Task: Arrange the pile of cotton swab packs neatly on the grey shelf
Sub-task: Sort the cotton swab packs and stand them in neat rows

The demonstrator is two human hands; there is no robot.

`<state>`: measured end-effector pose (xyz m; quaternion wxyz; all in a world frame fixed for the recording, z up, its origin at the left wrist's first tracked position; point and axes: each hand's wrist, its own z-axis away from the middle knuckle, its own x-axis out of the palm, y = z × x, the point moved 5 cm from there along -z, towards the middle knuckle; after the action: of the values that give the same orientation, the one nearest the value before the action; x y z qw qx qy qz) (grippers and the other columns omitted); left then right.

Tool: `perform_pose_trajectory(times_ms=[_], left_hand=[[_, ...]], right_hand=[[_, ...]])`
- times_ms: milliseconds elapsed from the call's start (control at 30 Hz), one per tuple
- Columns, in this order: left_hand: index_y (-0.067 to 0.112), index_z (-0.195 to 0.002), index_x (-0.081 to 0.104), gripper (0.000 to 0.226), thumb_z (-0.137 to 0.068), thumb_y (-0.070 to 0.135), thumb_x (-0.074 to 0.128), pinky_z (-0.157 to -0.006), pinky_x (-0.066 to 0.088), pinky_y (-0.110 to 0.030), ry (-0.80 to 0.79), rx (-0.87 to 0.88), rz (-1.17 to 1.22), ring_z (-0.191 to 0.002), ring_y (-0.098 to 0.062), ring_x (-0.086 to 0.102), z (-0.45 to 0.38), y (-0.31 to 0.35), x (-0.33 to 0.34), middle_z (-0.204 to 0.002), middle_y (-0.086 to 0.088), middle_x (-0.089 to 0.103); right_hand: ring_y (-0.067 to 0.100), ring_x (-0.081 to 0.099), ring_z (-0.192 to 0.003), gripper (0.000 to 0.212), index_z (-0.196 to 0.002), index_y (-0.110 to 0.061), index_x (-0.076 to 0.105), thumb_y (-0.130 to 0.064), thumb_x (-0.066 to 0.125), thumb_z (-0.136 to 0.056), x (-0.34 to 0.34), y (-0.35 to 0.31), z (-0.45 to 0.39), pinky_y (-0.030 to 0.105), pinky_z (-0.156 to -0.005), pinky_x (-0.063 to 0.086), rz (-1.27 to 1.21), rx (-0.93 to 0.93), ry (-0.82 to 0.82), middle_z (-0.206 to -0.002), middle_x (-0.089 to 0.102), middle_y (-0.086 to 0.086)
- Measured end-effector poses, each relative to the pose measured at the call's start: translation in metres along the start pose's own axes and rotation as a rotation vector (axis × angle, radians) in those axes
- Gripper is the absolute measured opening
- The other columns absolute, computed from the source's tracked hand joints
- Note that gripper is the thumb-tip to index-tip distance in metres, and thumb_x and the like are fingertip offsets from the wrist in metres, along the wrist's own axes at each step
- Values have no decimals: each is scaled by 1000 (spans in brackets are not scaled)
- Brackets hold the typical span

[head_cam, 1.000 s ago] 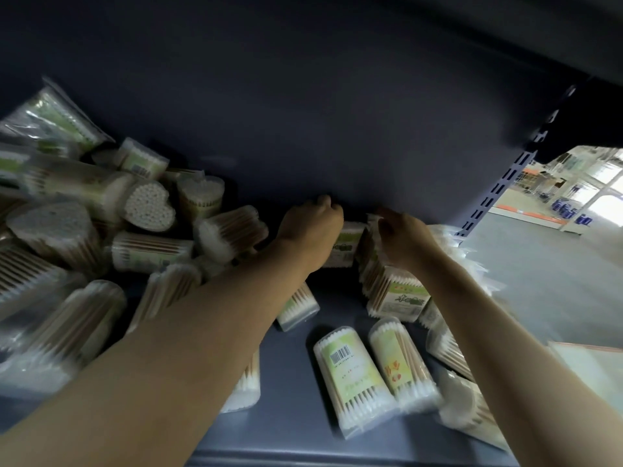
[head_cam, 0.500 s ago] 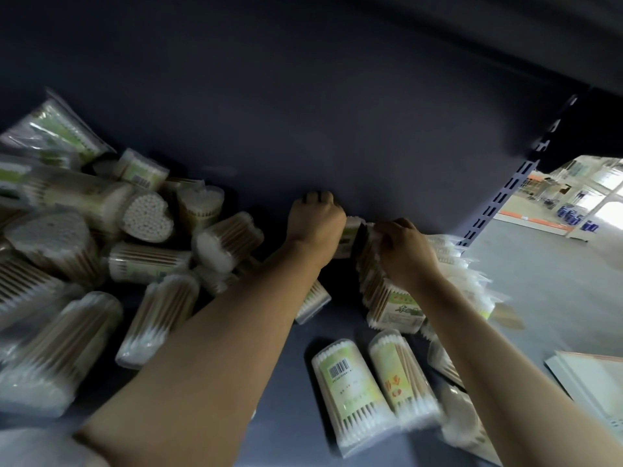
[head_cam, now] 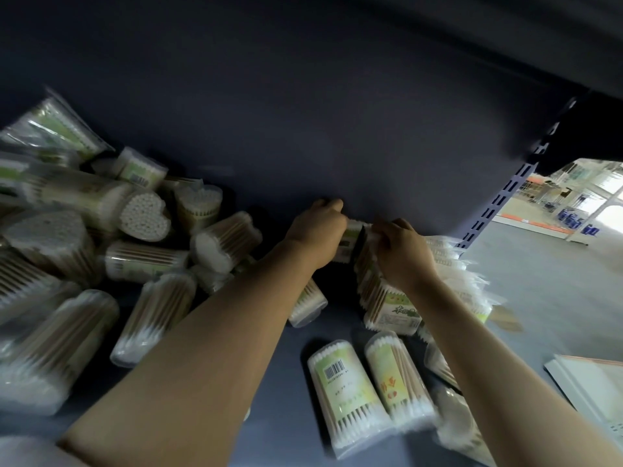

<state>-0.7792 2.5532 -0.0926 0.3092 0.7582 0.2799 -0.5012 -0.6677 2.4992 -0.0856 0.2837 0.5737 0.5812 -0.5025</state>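
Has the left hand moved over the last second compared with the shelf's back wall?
Yes. The left hand has pushed farther in toward the back wall, carrying its swab pack right up beside the upright row.

A cotton swab pack (head_cam: 347, 392) lying at the front of the shelf carried a barcode on its green label, but its digits were too small to read. The neighbouring pack (head_cam: 397, 379) showed red characters and the standing pack (head_cam: 394, 308) dark ones, all illegible.

head | worn, single view (wide-angle) | faces forward-down into grey shelf (head_cam: 303, 332) | close
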Motion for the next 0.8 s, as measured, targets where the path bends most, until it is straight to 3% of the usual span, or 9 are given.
perform_pose_trajectory(times_ms=[167,333,433,533,667,800], left_hand=[[14,-127,49,43,-85,10,58,-86,41,-35,2,22,31,-121,-25,38,6,0,-1,-129,-5,39],[17,-131,44,43,-89,15,50,-96,35,-38,159,-66,19,-122,-28,38,14,-11,-22,-133,-7,40],[18,-133,42,45,-88,14,49,-94,36,-39,263,-138,23,-121,-30,41,22,-27,-41,-133,-8,42],[17,-130,46,43,-87,11,48,-94,36,-39,301,-170,17,-119,-32,43,35,-44,-56,-131,-9,47],[17,-120,56,35,-86,13,51,-91,34,-38,311,-162,-35,-114,-31,46,56,-65,-71,-121,-8,52],[15,-112,63,29,-85,11,52,-90,36,-40,306,-171,-34,-109,-33,48,79,-85,-79,-114,-10,58]], right_hand=[[36,55,-103,32,-118,-11,60,-9,42,-91,0,0,-1,35,-79,45,-14,-1,-3,-122,53,12],[32,53,-109,39,-121,-12,58,-2,45,-85,-8,-2,-1,32,-83,44,-31,-33,60,-126,52,12],[29,56,-107,39,-117,-13,61,0,47,-82,-14,-9,0,31,-84,45,-104,-52,113,-123,55,9],[27,58,-105,41,-116,-13,61,2,46,-82,-15,-23,3,31,-84,46,-168,-108,121,-121,57,8],[23,54,-109,35,-113,-10,63,1,47,-84,-11,-45,10,19,-82,35,-215,-156,94,-119,59,7],[26,61,-101,31,-104,-7,68,4,48,-82,3,-72,21,26,-85,41,-301,-252,1,-107,67,11]])
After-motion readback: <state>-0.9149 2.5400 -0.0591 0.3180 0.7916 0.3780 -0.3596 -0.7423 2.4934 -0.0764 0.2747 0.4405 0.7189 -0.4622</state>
